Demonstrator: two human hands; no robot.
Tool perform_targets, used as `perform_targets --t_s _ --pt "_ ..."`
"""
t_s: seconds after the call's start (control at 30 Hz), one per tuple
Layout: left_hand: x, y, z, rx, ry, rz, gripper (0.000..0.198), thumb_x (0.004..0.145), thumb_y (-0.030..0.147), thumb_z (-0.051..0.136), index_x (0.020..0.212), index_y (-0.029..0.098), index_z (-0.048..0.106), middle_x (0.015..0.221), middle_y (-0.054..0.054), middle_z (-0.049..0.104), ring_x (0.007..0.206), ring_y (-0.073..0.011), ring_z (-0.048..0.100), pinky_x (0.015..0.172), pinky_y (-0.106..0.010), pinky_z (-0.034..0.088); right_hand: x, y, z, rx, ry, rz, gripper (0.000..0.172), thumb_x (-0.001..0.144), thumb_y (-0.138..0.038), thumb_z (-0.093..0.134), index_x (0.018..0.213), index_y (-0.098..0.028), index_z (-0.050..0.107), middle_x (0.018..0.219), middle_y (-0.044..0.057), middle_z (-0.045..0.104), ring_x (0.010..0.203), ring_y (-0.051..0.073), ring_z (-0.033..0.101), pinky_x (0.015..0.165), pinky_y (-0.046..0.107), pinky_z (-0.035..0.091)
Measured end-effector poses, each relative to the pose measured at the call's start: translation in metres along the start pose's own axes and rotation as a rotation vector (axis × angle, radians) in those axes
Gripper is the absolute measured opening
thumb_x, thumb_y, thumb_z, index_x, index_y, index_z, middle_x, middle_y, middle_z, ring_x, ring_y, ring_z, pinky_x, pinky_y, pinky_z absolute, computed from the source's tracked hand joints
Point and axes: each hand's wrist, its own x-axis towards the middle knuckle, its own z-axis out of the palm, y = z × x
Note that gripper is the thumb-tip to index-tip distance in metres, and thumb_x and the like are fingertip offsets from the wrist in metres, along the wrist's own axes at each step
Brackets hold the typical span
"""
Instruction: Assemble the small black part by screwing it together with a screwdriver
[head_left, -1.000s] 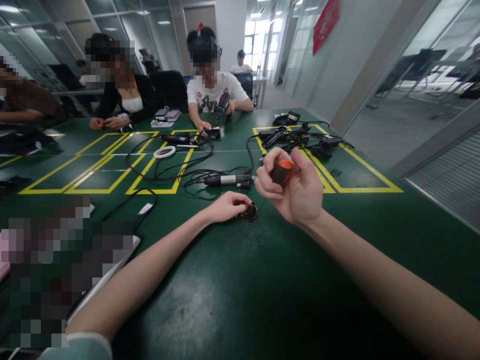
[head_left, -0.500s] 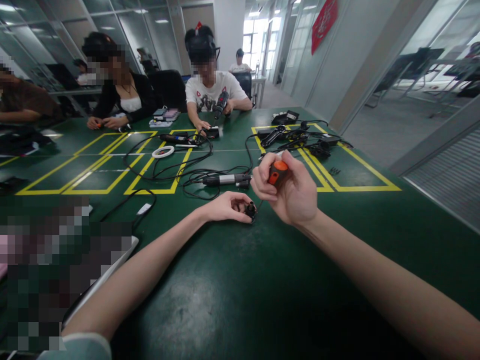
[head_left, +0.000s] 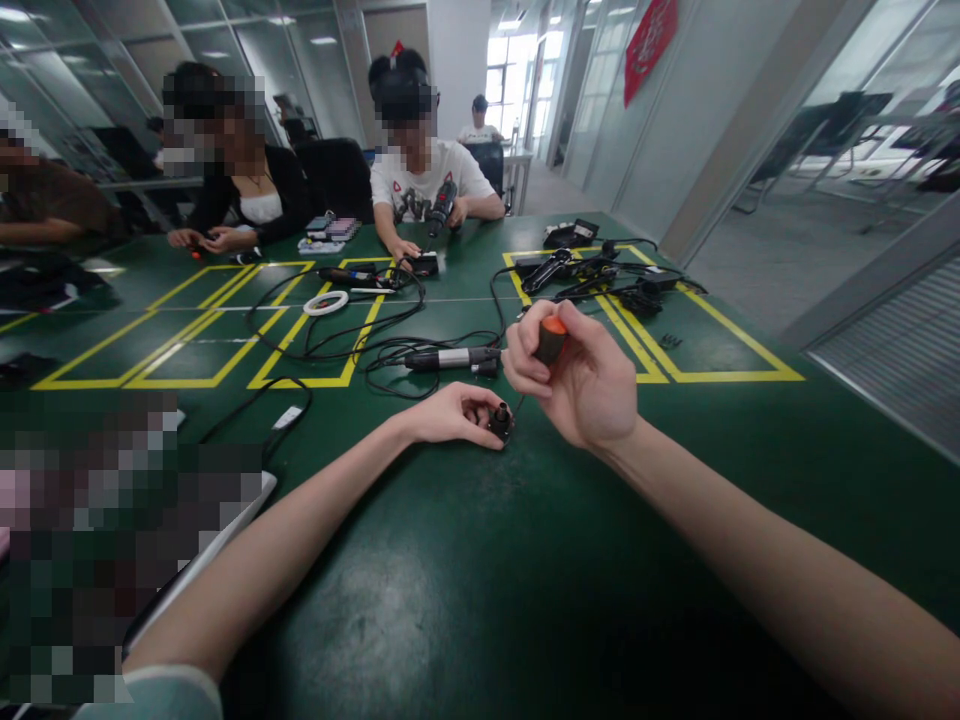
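Note:
My left hand [head_left: 455,412] rests on the green table, thumb and fingers closed around a small black part [head_left: 501,424] with a short post standing up from it. Just right of it and higher, my right hand [head_left: 581,375] grips the orange and dark grey handle of a screwdriver [head_left: 551,341]. Its thin shaft slants down from the fist toward the black part; whether the tip touches is too small to make out.
Beyond my hands lies a black and silver electric screwdriver [head_left: 450,359] with looped cable. Black devices and cables [head_left: 592,275] are heaped at the back right, near small dark pieces [head_left: 670,341]. Across the table a co-worker [head_left: 431,185] holds a power drill. A white ring [head_left: 326,303] lies left.
The screwdriver handle has turned in my right hand, showing more dark grey and less orange. My left hand and the black part have stayed in place.

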Motion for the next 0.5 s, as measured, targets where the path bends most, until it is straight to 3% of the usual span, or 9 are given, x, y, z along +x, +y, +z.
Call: perform_targets --t_s 0.2,0.37,0.5 --pt "-0.0002 -0.0002 0.0008 0.004 -0.005 -0.006 0.047 0.064 0.03 0.092 0.103 0.011 0.075 0.075 0.001 0.068 0.065 -0.0078 0.055 0.064 -0.022 0.044 -0.0026 0.0017 -0.0029 0.042 0.02 -0.038 0.034 0.088 -0.052 0.066 0.08 -0.025 0.047 0.052 -0.01 0.034 0.043 0.009 0.021 0.041 0.02 0.02" --pt "0.0017 -0.0058 0.002 -0.075 0.024 0.057 0.058 0.06 0.026 0.094 0.11 0.015 0.067 0.093 -0.002 0.073 0.071 -0.009 0.061 0.067 -0.023 0.045 0.0002 -0.0007 -0.0026 0.018 0.008 -0.059 0.032 0.088 -0.046 0.066 0.074 -0.023 0.05 0.063 -0.004 0.053 0.044 0.009 0.039 0.041 0.023 0.029" --pt "0.0023 -0.0073 0.002 -0.086 0.023 0.04 0.052 0.059 0.027 0.093 0.1 0.014 0.063 0.097 -0.005 0.074 0.073 -0.01 0.063 0.068 -0.024 0.045 0.0018 -0.0021 -0.0047 0.031 -0.005 -0.033 0.042 0.091 -0.047 0.065 0.063 -0.022 0.045 0.057 -0.005 0.041 0.044 0.009 0.033 0.04 0.022 0.026"
